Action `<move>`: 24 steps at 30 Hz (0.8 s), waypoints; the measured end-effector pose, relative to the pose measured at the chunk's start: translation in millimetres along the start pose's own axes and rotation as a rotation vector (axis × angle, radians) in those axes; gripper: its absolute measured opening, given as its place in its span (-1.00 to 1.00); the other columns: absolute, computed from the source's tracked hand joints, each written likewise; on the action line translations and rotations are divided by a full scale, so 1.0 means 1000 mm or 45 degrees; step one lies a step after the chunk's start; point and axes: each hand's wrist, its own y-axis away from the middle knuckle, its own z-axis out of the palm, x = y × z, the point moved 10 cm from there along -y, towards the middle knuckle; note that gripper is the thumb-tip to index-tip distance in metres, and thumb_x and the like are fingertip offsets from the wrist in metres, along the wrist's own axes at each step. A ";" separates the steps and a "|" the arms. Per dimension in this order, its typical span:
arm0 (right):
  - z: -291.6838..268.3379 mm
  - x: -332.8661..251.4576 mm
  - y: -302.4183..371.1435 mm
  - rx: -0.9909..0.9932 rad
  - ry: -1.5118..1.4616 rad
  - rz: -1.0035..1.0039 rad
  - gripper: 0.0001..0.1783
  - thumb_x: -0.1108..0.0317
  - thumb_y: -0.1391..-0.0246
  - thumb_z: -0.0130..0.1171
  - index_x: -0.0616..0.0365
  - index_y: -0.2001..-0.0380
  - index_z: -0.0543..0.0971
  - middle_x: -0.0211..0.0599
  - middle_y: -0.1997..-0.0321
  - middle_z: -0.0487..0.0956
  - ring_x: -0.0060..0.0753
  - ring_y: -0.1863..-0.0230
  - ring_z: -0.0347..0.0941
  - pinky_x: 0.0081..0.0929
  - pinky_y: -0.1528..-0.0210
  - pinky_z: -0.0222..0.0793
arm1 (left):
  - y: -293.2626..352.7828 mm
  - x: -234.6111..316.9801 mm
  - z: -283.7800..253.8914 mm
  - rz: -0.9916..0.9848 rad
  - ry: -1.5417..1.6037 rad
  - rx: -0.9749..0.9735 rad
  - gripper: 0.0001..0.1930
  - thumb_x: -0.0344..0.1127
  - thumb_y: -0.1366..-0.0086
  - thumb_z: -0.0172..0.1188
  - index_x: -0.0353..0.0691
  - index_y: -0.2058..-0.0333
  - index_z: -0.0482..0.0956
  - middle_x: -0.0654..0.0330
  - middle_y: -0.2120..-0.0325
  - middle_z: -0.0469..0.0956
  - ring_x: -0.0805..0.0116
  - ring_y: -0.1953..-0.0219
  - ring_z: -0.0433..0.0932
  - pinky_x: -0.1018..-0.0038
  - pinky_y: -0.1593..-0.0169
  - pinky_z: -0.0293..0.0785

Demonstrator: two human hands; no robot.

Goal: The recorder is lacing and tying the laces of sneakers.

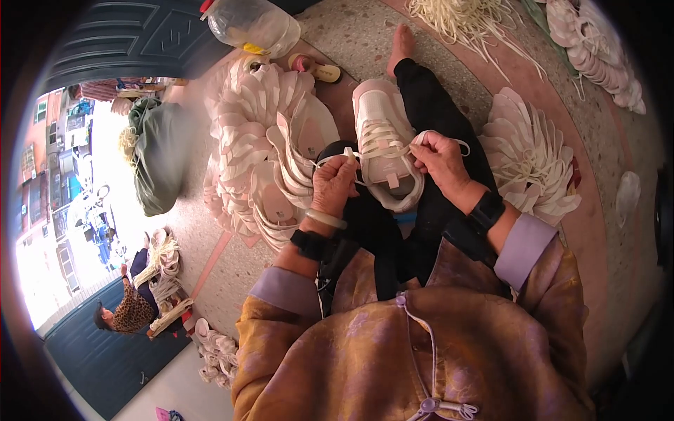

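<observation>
A white and pale pink sneaker [372, 105] rests on my lap between my knees, its toe pointing away from me and its opening toward me. A pale shoelace [382, 149] criss-crosses through its eyelets. My left hand [334, 186] pinches one end of the lace just left of the shoe, fingers closed. To the right of the shoe, my right hand [444, 165] pinches the other side of the lace, and a loose loop sticks out past the knuckles. Both hands are raised at the height of the tongue [390, 170].
A large heap of pale shoe uppers [246, 119] lies left of my legs, a smaller fanned pile [530, 154] to the right. Loose laces [463, 21] lie at the far right. A clear plastic jug [253, 28] and a slipper [323, 72] are ahead. Another person [133, 309] sits at the far left.
</observation>
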 end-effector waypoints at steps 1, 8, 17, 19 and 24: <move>0.000 0.001 0.000 -0.001 0.002 0.001 -0.90 0.43 -0.02 0.10 0.22 0.50 0.49 -0.53 0.62 0.41 -0.79 0.61 0.28 -0.77 0.59 0.21 | -0.001 -0.003 -0.001 -0.019 0.058 -0.001 -0.82 -0.25 -0.23 0.06 -0.24 0.43 0.49 0.36 0.68 0.39 0.63 0.71 0.31 0.67 0.59 0.35; 0.027 -0.052 0.009 0.062 0.920 -0.775 -0.90 0.42 0.15 0.11 0.21 0.59 0.43 -0.15 0.58 0.48 -0.03 0.57 0.40 -0.27 0.52 0.32 | 0.001 -0.013 -0.013 -0.083 0.273 0.178 -0.87 -0.33 -0.21 0.07 -0.26 0.44 0.46 0.26 0.61 0.47 0.57 0.69 0.38 0.61 0.56 0.43; 0.017 -0.020 -0.011 -0.091 0.687 -0.342 -0.84 0.41 0.13 0.17 0.25 0.60 0.42 -0.20 0.70 0.45 -0.31 0.69 0.39 -0.45 0.60 0.27 | -0.002 -0.015 -0.008 -0.131 0.249 0.086 -0.93 -0.41 -0.11 0.08 -0.28 0.46 0.47 0.22 0.59 0.50 0.53 0.68 0.43 0.63 0.53 0.45; 0.014 -0.012 -0.010 -0.116 0.620 -0.259 -0.83 0.41 0.11 0.16 0.25 0.60 0.42 -0.24 0.70 0.44 -0.41 0.70 0.38 -0.50 0.62 0.26 | -0.003 -0.015 -0.008 -0.132 0.182 0.066 -0.94 -0.43 -0.10 0.06 -0.28 0.46 0.47 0.22 0.60 0.49 0.53 0.70 0.42 0.62 0.55 0.43; 0.014 -0.010 -0.010 -0.126 0.547 -0.186 -0.80 0.41 0.05 0.15 0.26 0.62 0.39 -0.36 0.73 0.40 -0.63 0.73 0.31 -0.61 0.66 0.22 | -0.007 -0.015 -0.009 -0.053 0.288 0.132 -0.95 -0.44 -0.10 0.04 -0.27 0.48 0.45 0.23 0.62 0.48 0.53 0.72 0.39 0.61 0.58 0.42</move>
